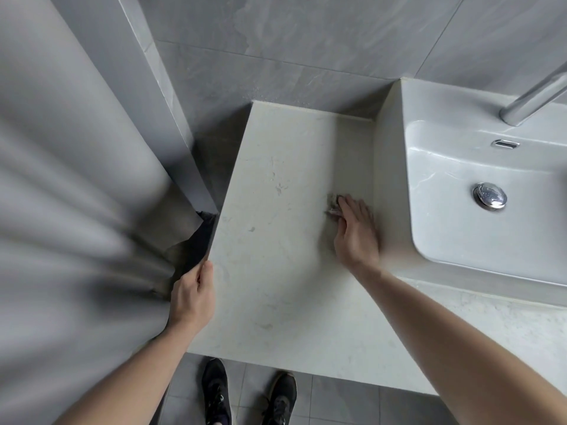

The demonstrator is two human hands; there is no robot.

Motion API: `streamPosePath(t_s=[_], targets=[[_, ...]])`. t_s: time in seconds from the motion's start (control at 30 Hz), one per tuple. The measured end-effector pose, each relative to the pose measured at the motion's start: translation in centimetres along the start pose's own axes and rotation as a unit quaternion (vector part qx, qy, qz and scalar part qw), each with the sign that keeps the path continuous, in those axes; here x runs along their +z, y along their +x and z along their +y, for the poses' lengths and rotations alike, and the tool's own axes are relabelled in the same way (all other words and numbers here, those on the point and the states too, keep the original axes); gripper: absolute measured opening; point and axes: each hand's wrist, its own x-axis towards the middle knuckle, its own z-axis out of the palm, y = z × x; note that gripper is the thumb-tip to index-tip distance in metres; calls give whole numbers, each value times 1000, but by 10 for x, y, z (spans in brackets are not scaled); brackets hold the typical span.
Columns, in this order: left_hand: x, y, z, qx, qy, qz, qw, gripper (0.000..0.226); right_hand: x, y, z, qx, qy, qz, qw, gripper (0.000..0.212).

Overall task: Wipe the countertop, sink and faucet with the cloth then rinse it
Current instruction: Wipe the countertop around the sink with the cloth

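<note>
Grey cloth (333,207) sits under my flat right hand (356,231) on the desk (276,271), beside the sink (460,228). Left hand (191,297) grips the desk edge. Risk: small cloth slips from under my palm, leaving stains unwiped.

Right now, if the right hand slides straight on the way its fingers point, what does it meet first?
Probably only bare countertop, then the back wall. The right hand presses the cloth, fingers pointing up-left, away from the sink.
</note>
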Motion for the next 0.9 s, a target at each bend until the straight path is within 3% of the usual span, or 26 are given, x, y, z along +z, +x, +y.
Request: streamPosePath(t_s=[0.1,0.23,0.3,0.37,0.43,0.57,0.77,0.9], targets=[[0,0,2,1,1,0,1000,46,8,-31,-11,-45,-30,-19,998,56],[-1,-1,0,-7,4,0,1000,48,1,-112,-29,-202,-28,-115,972,58],[-1,-2,3,-12,9,0,1000,47,0,-163,-32,-264,-11,-159,951,68],[-1,-3,7,-15,13,-3,1000,46,5,-206,-28,-313,-2,-169,935,80],[-2,-4,8,-14,14,-1,1000,46,6,-222,-17,-328,20,-160,931,76],[-1,-2,3,-14,22,2,1000,48,-13,-192,-7,-243,61,-152,956,74],[1,-1,2,-3,24,12,1000,48,-32,-74,13,-75,49,-15,996,48],[2,-1,2,-5,24,12,1000,48,-4,-26,3,14,22,-17,1000,48]])
